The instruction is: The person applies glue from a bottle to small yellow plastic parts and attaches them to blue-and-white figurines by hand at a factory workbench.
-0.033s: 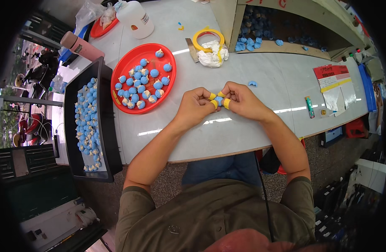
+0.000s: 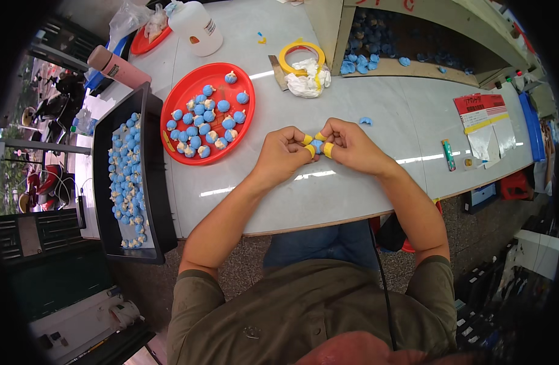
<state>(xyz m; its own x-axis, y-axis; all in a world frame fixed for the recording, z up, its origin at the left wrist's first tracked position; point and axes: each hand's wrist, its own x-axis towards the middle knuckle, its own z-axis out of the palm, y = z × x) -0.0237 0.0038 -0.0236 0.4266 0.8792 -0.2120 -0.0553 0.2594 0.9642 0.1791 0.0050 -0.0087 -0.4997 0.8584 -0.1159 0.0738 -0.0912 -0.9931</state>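
Between my two hands, over the middle of the table, is a small blue piece [image 2: 317, 146], mostly covered by my fingers. My left hand [image 2: 285, 151] pinches it from the left, and my right hand [image 2: 351, 146] pinches it from the right. Yellow tape wraps the thumb and a fingertip of each hand. Just beyond my right hand lies a loose, curved blue piece [image 2: 365, 121]. To the left of my hands, a red round tray [image 2: 246, 85] bears several blue balls [image 2: 223, 106] with cream-coloured tufts.
A black bin [image 2: 158, 201] with many similar balls stands at the far left. Beyond my hands lie a yellow tape roll [image 2: 283, 59] and crumpled white tissue [image 2: 307, 85]. An open-fronted box [image 2: 331, 36] holds blue pieces. A green tube [image 2: 448, 156] and a red-and-white packet [image 2: 474, 109] lie right.
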